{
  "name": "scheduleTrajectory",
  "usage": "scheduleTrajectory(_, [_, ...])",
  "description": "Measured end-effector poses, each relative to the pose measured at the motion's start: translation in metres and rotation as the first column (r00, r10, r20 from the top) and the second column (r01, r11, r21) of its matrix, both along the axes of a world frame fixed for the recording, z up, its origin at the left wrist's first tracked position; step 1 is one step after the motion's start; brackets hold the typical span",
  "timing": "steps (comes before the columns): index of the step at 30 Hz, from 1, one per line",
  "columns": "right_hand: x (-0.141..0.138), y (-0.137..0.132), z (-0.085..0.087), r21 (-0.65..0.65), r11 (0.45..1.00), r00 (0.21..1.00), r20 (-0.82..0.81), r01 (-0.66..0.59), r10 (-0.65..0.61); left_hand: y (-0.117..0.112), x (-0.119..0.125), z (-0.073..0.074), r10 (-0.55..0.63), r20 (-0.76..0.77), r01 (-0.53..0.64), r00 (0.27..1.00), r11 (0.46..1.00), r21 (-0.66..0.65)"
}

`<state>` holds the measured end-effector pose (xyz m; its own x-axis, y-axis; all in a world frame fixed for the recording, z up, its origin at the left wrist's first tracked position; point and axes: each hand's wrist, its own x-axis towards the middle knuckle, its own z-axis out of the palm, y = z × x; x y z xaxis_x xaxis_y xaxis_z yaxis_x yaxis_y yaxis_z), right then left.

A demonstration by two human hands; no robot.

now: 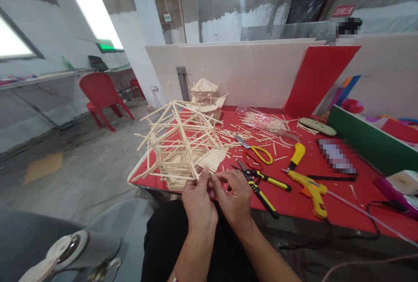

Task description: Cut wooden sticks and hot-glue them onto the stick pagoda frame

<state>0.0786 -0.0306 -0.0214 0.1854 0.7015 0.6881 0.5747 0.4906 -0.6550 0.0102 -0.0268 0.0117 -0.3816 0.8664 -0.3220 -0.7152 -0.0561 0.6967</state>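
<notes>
A pavilion-like model of thin wooden sticks (pixel 183 129) stands at the front left of the red table, its roof an open frame of beams. My left hand (pixel 199 199) is closed at the model's near corner, thumb and fingers pinching the lower end of a roof stick (pixel 187 149). Close beside it, my right hand (pixel 235 193) is closed in a pinch, its fingertips almost meeting the left thumb. Whatever lies between the right fingertips is too small and hidden to name. A slatted stick panel (pixel 214 159) slopes out just beyond my fingers.
Yellow-handled scissors (pixel 261 153), black-and-yellow pliers (pixel 261 193) and a yellow glue gun (pixel 308 188) with a cord lie right of my hands. Behind are loose sticks (pixel 241 133), a bagged stick bundle (pixel 261 119) and a second stick pavilion (pixel 204 92). A white bottle (pixel 98 247) is at lower left.
</notes>
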Motion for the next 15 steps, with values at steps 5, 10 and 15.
scheduleTrajectory(5, [0.002, 0.0, 0.003, 0.013, 1.0, 1.0, 0.012, -0.011, 0.01, -0.001, 0.0, 0.003, 0.004, -0.016, -0.004, 1.0, 1.0, 0.002])
scheduleTrajectory(10, [0.017, -0.012, -0.002, 0.037, 0.999, 0.999, 0.047, -0.023, 0.021, 0.0, 0.0, 0.005, 0.017, -0.04, -0.017, 0.999, 1.0, 0.004])
scheduleTrajectory(15, [0.071, -0.033, -0.027, -0.086, 0.988, 0.983, 0.144, 0.125, -0.112, 0.001, -0.001, 0.003, 0.029, -0.077, -0.032, 0.997, 0.999, -0.034])
